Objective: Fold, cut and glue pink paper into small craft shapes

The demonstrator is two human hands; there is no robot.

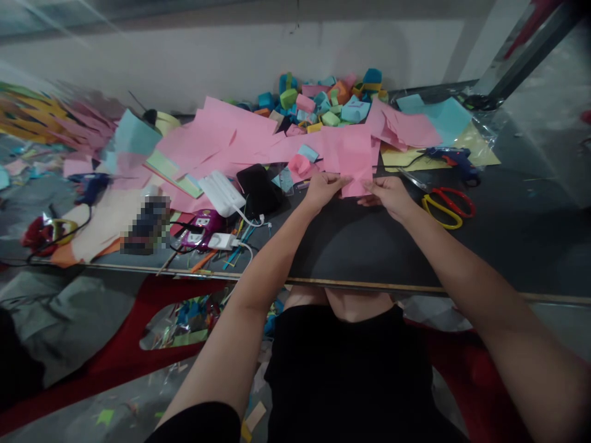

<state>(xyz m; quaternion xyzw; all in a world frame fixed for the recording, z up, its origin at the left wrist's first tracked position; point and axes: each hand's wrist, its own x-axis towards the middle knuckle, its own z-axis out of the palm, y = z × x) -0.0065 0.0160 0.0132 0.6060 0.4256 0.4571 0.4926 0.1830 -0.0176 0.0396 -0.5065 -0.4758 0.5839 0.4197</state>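
A pink paper sheet (353, 161) lies on the dark table (369, 246), its near edge lifted toward me. My left hand (323, 186) pinches the sheet's near left corner, fingers curled closed. At the near right corner, my right hand (388, 194) grips the same sheet with thumb and fingers pressed together. More pink sheets (217, 138) spread behind and to the left.
Yellow-and-red scissors (446, 206) lie right of my hands, a blue glue gun (455, 159) beyond them. A heap of coloured folded paper boxes (323, 101) sits at the back. A white power bank (224, 194), black pouch (258, 191) and power strip (205, 231) lie left.
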